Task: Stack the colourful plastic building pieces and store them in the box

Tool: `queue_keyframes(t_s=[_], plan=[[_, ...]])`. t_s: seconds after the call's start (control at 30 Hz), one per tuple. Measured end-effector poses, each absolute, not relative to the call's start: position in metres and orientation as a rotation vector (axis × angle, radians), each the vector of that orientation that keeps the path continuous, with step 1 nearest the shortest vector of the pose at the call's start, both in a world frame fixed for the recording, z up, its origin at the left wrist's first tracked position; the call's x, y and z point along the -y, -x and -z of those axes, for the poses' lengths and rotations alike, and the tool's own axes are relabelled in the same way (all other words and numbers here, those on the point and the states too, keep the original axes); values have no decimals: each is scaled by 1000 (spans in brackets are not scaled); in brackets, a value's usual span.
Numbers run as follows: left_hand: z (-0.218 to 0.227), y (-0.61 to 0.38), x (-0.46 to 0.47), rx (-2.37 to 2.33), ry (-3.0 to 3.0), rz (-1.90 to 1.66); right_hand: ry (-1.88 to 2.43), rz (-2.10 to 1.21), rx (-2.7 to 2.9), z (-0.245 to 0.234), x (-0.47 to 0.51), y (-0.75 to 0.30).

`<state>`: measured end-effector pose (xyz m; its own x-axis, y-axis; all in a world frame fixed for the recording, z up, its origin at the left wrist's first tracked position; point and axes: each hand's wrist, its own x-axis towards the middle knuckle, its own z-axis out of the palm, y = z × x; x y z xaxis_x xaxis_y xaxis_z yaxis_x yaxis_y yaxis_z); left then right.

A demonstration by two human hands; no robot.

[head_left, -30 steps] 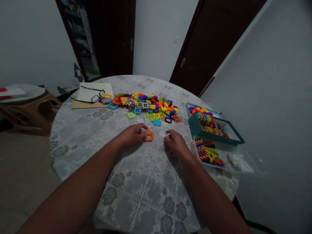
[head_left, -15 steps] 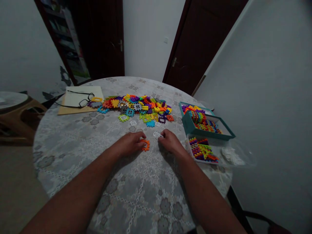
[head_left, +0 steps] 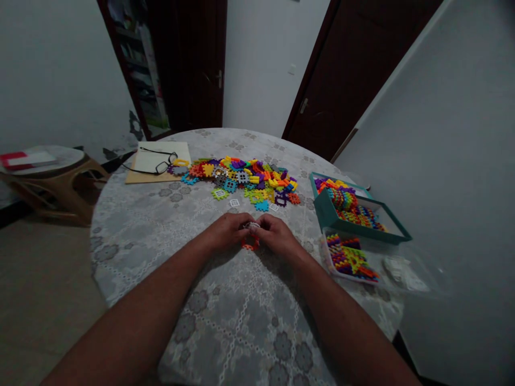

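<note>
Over the near middle of the table, my two hands meet with fingers closed. My left hand [head_left: 232,230] pinches an orange square building block [head_left: 250,246] with toothed edges and an open centre. Between my fingertips, at the block's upper side, is a small white window piece [head_left: 254,225], gripped by my right hand [head_left: 277,234]. The fingers partly cover both pieces, so I cannot tell whether they are joined. Just beyond lie two loose white window pieces [head_left: 234,202], a blue block [head_left: 262,206] and a green block with a white window [head_left: 220,194].
A heap of coloured blocks [head_left: 241,177] spreads across the far middle of the cloth-covered table [head_left: 201,327]. Glasses [head_left: 162,168] rest on a board [head_left: 132,177] at left. On the right stand a teal box [head_left: 325,213] and a clear tub [head_left: 330,266], both holding blocks.
My right hand has brought the white window piece leftward to the orange block in my left hand. The hands now touch or nearly touch. The camera view has turned slightly left.
</note>
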<state>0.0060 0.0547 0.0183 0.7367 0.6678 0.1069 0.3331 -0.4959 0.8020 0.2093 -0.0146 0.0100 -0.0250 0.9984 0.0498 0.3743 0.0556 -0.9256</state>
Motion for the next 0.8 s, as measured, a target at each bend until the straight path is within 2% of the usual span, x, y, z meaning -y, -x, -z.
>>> queue_keyframes(t_s=[0.23,0.5,0.57,0.67,0.8], plan=[[-21,-3,-58,-798,-2096,-509,1516,-1041,1537,-10,5,-212],[-24,-1,-55,-841,-2146,-541,1512,-836,1635,-1,8,-204],[-21,0,-58,-865,-2159,-613,1536,-718,1649,-3,12,-207],[-16,1,-63,-920,-2170,-690,1712,-358,1662,-4,16,-221],[-14,2,-67,-979,-2170,-603,2080,-112,1688,-3,21,-238]])
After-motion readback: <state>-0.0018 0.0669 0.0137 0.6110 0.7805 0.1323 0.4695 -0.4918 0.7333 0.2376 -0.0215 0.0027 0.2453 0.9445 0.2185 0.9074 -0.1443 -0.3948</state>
